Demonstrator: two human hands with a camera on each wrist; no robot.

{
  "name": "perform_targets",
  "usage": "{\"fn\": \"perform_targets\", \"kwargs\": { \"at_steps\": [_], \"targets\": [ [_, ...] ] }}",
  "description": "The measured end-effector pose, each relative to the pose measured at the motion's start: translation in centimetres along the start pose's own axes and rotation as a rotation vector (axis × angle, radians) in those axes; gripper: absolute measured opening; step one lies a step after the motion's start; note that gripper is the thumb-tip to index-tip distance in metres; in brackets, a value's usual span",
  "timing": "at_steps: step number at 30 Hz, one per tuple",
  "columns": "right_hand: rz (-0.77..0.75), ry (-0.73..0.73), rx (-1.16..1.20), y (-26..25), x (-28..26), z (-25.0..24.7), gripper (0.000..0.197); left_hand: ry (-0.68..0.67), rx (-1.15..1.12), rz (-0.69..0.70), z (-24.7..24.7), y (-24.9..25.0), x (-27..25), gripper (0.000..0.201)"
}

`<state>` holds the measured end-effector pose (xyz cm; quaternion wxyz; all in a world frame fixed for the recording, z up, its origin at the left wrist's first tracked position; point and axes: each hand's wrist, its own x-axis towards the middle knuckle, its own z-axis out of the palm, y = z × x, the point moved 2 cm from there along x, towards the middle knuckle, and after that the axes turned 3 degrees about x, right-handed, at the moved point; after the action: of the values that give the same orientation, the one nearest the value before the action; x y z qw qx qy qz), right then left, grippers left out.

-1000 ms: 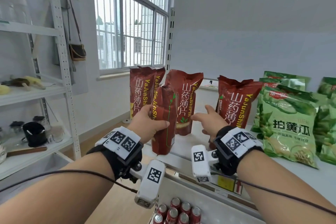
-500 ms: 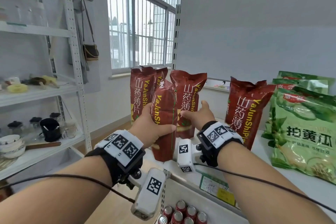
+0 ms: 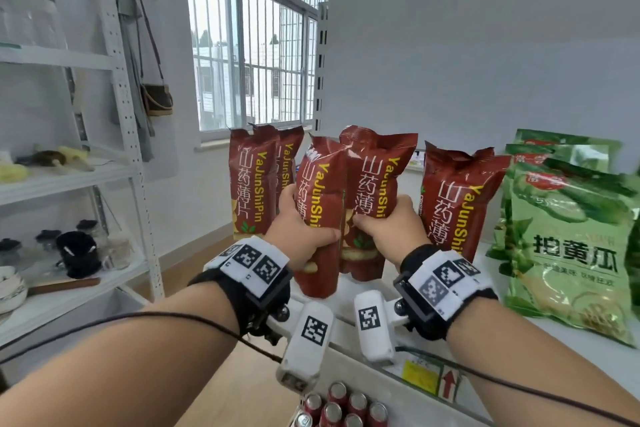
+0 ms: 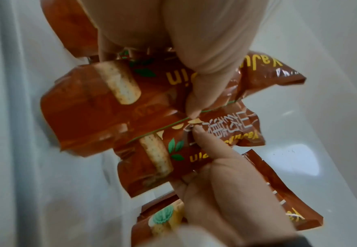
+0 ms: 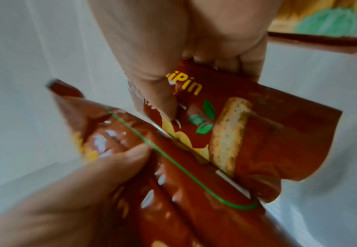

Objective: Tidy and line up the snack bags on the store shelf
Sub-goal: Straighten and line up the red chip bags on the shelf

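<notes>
**Two red bags in hand, row half sorted**

On the top shelf [image 3: 588, 340] we've got both hands busy w/ the red snack bags. Our left hand [image 3: 299, 236] has its fingers and thumb curled round the front red bag [image 3: 320, 218], gripping it mid-height; the bag stands turned edge-on to us, near the shelf's front lip. Our right hand [image 3: 391, 227] pinches the second red bag [image 3: 375, 184] just behind and right of it, thumb on the front face, fingers wrapped behind. The two bags touch along one side; in the wrist views the thumbs nearly meet at that seam.

Other stock: two more red bags [image 3: 254, 184] stand upright to the left, back by the window [image 3: 256, 55]; one red bag [image 3: 457, 204] stands to the right, tilted a bit, apart from our right hand. Green bags [image 3: 568, 246] sit further right, leaning back in a stack.

Risks, as we judge them:
- Front bag sits close to the edge; a loose grip or a shove fwd could send it off onto the cans [image 3: 339, 409] below.
- Puffy, slick film: squeeze too hard & we crush the chips; too soft & it slips.
- Swinging either bag sideways could knock over the tilted red bag on the right, or the pair at left.
- Bags set down edge-on won't face the aisle, so the row would look ragged.
</notes>
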<state>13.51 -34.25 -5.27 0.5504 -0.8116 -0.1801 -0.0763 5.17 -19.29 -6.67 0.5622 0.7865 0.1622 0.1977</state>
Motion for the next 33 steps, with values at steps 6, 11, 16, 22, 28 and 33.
{"fn": "perform_targets", "kwargs": {
  "at_steps": [6,11,16,22,28,33],
  "targets": [
    [-0.031,0.038,-0.115,-0.5,-1.0,-1.9,0.065,0.113,0.042,0.003,1.5,0.9,2.4,0.105],
    [-0.023,0.059,-0.091,-0.3,-1.3,-2.1,0.072,0.151,0.038,-0.015,2.5,0.9,4.3,0.112],
    [-0.038,0.079,0.024,0.2,-1.7,-2.1,0.069,0.13,0.193,-0.018,2.6,0.5,5.9,0.116],
    [-0.098,0.083,0.244,0.5,-1.9,-2.1,0.068,0.154,0.419,-0.031,3.0,0.4,5.6,0.11],
    [-0.135,-0.028,0.32,0.0,-1.8,-2.3,0.063,0.042,0.094,-0.016,1.8,1.2,5.0,0.099],
    [-0.111,-0.115,0.328,-0.1,-2.1,-1.7,0.065,0.183,-0.092,0.188,0.7,2.5,2.0,0.067]
  ]
}}
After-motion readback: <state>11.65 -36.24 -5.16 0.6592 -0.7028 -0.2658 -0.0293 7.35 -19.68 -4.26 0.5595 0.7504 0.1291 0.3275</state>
